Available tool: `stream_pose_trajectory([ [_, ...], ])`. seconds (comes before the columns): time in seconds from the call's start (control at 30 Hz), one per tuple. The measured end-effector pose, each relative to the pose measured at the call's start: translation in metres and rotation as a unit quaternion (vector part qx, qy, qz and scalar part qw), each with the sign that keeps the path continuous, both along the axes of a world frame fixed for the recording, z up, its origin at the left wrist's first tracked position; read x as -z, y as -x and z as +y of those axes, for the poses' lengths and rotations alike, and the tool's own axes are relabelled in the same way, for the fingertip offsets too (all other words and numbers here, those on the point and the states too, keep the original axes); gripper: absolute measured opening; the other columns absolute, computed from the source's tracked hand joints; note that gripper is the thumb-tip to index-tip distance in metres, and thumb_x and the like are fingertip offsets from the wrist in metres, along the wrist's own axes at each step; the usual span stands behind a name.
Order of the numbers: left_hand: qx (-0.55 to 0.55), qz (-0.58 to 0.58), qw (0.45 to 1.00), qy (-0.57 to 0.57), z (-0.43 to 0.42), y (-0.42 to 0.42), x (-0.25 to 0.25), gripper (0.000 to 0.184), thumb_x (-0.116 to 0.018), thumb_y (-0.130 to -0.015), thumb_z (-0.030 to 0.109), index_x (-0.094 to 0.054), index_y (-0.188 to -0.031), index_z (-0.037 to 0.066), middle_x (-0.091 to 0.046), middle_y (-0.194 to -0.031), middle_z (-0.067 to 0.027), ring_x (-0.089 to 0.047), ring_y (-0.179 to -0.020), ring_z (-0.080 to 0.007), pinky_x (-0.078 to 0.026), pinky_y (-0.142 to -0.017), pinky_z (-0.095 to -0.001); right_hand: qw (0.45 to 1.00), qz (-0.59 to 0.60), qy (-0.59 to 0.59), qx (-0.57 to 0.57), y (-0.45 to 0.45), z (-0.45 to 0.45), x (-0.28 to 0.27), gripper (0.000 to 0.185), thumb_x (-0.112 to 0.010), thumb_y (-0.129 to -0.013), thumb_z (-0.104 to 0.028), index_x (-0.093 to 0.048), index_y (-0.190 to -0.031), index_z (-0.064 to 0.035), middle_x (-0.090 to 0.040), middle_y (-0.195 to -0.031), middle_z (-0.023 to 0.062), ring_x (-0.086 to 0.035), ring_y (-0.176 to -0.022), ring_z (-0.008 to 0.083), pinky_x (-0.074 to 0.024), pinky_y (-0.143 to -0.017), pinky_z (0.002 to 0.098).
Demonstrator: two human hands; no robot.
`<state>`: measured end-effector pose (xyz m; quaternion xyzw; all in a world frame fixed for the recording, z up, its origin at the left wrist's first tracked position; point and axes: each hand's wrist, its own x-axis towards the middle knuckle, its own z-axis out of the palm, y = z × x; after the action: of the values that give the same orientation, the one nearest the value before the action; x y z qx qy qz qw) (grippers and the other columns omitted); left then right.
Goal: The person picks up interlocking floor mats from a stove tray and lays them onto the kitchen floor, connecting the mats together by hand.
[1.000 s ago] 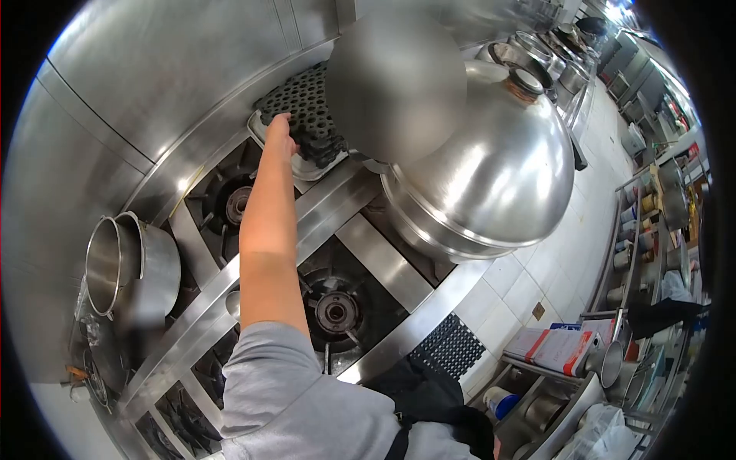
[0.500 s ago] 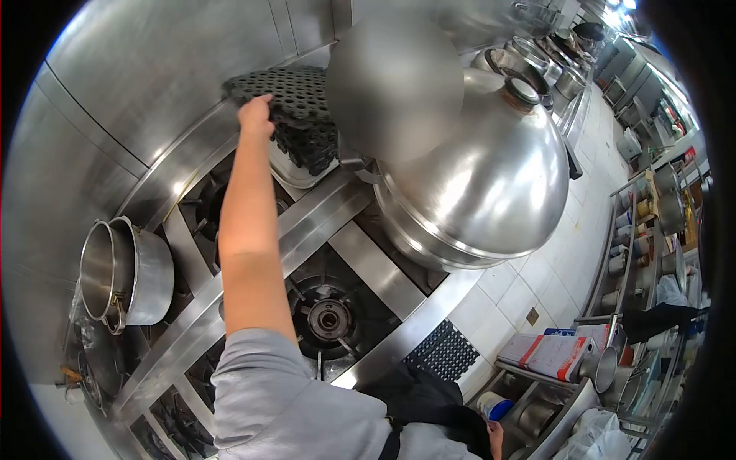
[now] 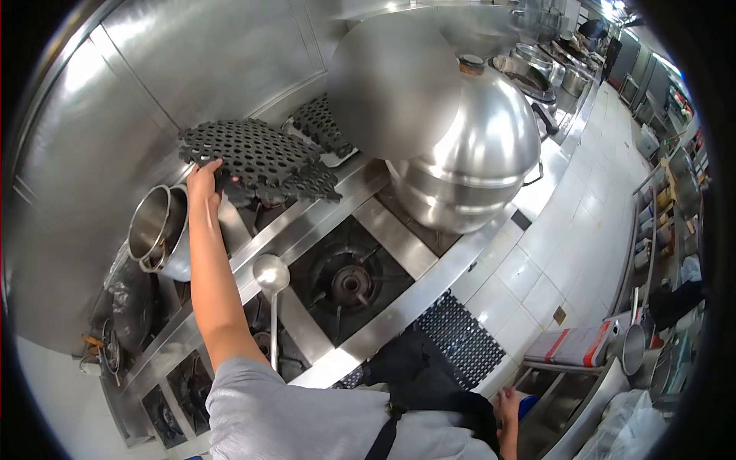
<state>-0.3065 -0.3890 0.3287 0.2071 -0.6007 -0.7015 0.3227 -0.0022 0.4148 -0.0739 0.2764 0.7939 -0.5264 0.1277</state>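
Steel stovetop (image 3: 395, 238) under black mat (image 3: 249, 149) pinched by left hand (image 3: 205, 185), long axis rightward; right hand (image 3: 507, 406), fingers unclear.

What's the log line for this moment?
left hand: holding black perforated mat | mat: above stove | right hand: away from mat

Left hand (image 3: 204, 182) partly hidden by mat (image 3: 257, 153), domed pot (image 3: 494, 142) partly behind blur (image 3: 395, 88)

My left hand (image 3: 203, 182) far forward, fingers gripping, arm (image 3: 214, 280) outstretched behind it; right hand (image 3: 507, 405) well apart, rearward.
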Motion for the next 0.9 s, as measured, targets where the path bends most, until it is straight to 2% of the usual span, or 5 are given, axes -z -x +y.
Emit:
stream_pose_trajectory([
  [0.27,0.042,-0.063,0.997,0.034,0.119,-0.214,-0.008,0.017,-0.058,-0.082,0.000,-0.057,-0.099,0.001,-0.066,-0.088,-0.0129,-0.066,-0.067,-0.0256,-0.055,-0.046,-0.0382,0.943,-0.014,0.319,-0.091,0.050,-0.156,-0.093,0.034,-0.060,-0.094,-0.028,-0.056,-0.114,-0.0012,-0.066,-0.096,0.0091,-0.062,-0.073,0.0121,-0.0507,-0.062,0.0250],
  [0.4,0.148,-0.078,0.986,-0.018,0.178,-0.277,0.017,0.024,-0.060,-0.081,0.000,-0.059,-0.104,0.003,-0.068,-0.092,-0.0123,-0.068,-0.067,-0.0248,-0.055,-0.044,-0.0386,0.767,-0.091,0.620,-0.135,0.016,-0.227,-0.120,0.071,-0.042,-0.093,-0.060,-0.039,-0.135,-0.0020,-0.054,-0.127,0.0200,-0.057,-0.110,0.0318,-0.0479,-0.091,0.0457],
  [0.53,0.301,-0.093,0.943,-0.110,0.231,-0.310,0.062,0.028,-0.064,-0.077,0.001,-0.060,-0.104,0.005,-0.067,-0.099,-0.0099,-0.068,-0.086,-0.0239,-0.058,-0.077,-0.0405,0.639,-0.078,0.765,-0.005,-0.043,-0.245,-0.172,0.069,-0.043,-0.092,-0.062,-0.043,-0.136,-0.0089,-0.052,-0.131,0.0173,-0.054,-0.113,0.0345,-0.0440,-0.093,0.0541],
  [0.67,0.443,-0.116,0.873,-0.167,0.258,-0.334,0.115,0.029,-0.064,-0.078,-0.002,-0.055,-0.104,0.008,-0.066,-0.106,-0.0111,-0.066,-0.092,-0.0270,-0.057,-0.078,-0.0438,0.770,-0.045,0.595,0.225,-0.123,-0.217,-0.162,0.059,-0.054,-0.087,-0.059,-0.056,-0.123,-0.0127,-0.056,-0.127,0.0130,-0.056,-0.108,0.0344,-0.0451,-0.086,0.0605],
  [0.9,0.574,-0.207,0.764,-0.211,0.239,-0.380,0.179,0.027,-0.066,-0.082,0.001,-0.053,-0.102,0.012,-0.066,-0.105,-0.0084,-0.064,-0.092,-0.0205,-0.054,-0.075,-0.0403,0.736,0.184,0.632,0.159,-0.282,-0.227,-0.154,0.046,-0.055,-0.090,-0.011,-0.044,-0.134,-0.0117,-0.062,-0.110,0.0133,-0.067,-0.092,0.0325,-0.0557,-0.067,0.0600],
])
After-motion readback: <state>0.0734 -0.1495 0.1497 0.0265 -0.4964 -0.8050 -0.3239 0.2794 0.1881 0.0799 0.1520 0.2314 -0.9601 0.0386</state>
